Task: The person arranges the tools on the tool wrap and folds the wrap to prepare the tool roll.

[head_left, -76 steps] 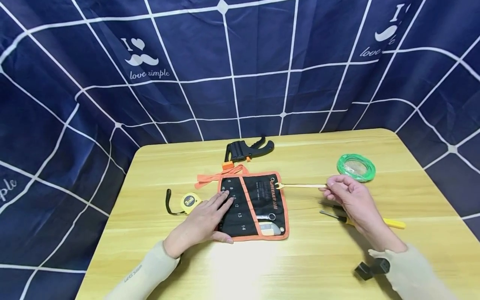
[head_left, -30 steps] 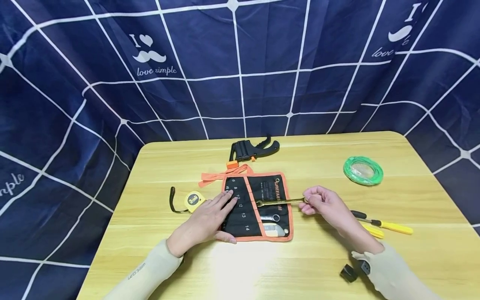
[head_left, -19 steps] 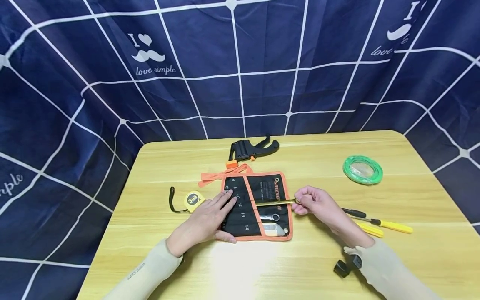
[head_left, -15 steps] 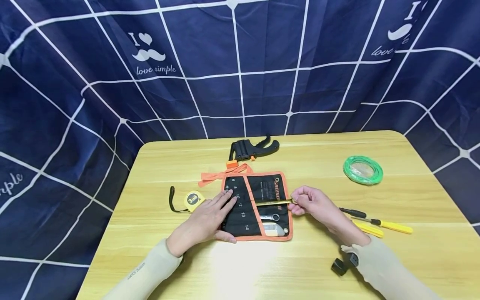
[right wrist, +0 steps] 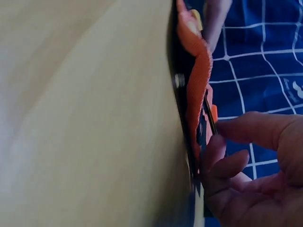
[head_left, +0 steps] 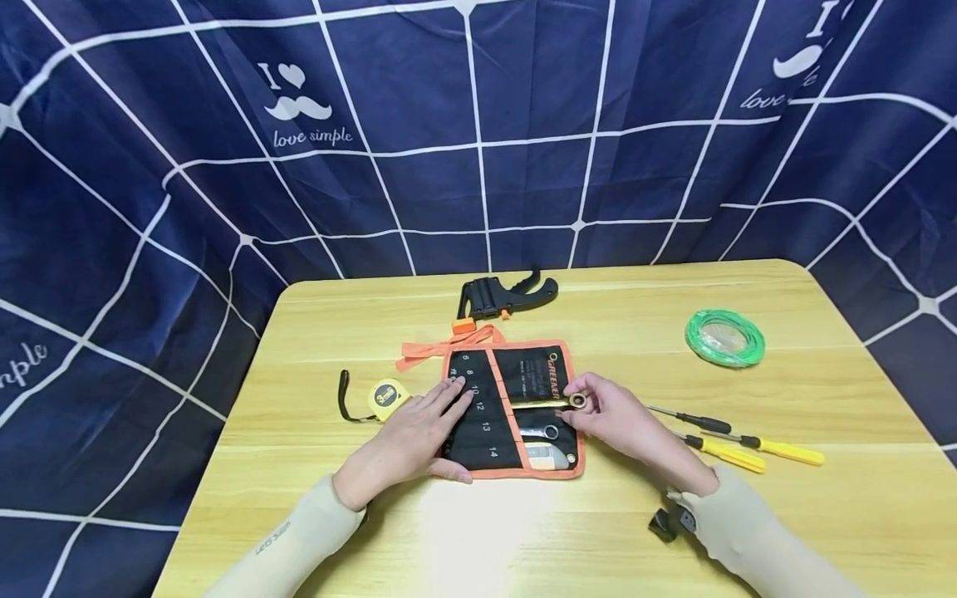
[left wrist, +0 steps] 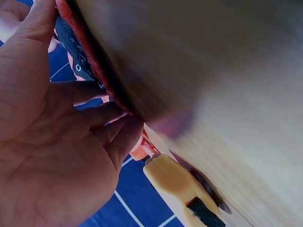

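Observation:
A black tool pouch (head_left: 538, 378) with orange edging and numbered pockets lies unfolded on the table. My left hand (head_left: 411, 432) rests on its left part, fingers extended over the numbers and thumb by the near edge. At the pouch's right side, my right hand (head_left: 616, 419) pinches a gold combination wrench (head_left: 542, 404) by its ring end. The wrench's other end is hidden in a pocket. Below it, a silver wrench (head_left: 540, 433) and a grey utility knife (head_left: 546, 456) stick out of their pockets. In the right wrist view, thumb and fingers meet at the wrench (right wrist: 210, 116).
A yellow tape measure (head_left: 387, 397) with a black strap lies left of the pouch. Behind it sits a black bar clamp (head_left: 504, 297). On the right are a green wire coil (head_left: 725, 338) and several screwdrivers (head_left: 785, 451). Orange ties (head_left: 426, 353) trail from the pouch's far-left corner.
My right hand has brought the gold wrench left and nearer onto the pouch, and its open end has slid into a pocket. The left hand has stayed on the pouch.

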Motion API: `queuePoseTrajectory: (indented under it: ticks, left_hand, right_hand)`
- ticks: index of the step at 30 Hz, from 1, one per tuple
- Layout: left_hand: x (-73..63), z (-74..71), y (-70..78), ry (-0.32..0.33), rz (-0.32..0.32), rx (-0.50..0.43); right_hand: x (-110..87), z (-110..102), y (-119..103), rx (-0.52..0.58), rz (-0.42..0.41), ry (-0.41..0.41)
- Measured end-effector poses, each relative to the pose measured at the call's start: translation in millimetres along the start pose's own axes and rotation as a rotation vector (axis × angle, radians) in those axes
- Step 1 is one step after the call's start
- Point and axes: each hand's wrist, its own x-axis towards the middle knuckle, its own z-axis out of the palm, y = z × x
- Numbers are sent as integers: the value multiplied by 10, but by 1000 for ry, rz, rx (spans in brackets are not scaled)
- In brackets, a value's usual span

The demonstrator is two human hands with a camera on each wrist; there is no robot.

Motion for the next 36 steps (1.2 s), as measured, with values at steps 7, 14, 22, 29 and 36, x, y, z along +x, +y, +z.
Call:
queuePoseTrajectory:
  ticks: [7, 14, 22, 29, 36]
  left_hand:
    - [1, -6, 10, 5, 1, 9]
    - [8, -6, 11, -7, -8, 4]
    - [11, 0, 13, -12, -9, -4]
    - [13, 2, 8, -3, -3, -2]
    - [2, 14, 7, 10, 1, -4]
  right_hand:
    - [-20, -17, 17, -161, -66, 100]
    - [25, 23, 9, -200, -107, 90]
    - [106, 111, -45, -174, -140, 32]
    - [160, 219, -99, -182, -174, 4]
    - [170, 285, -126, -189, -172, -5]
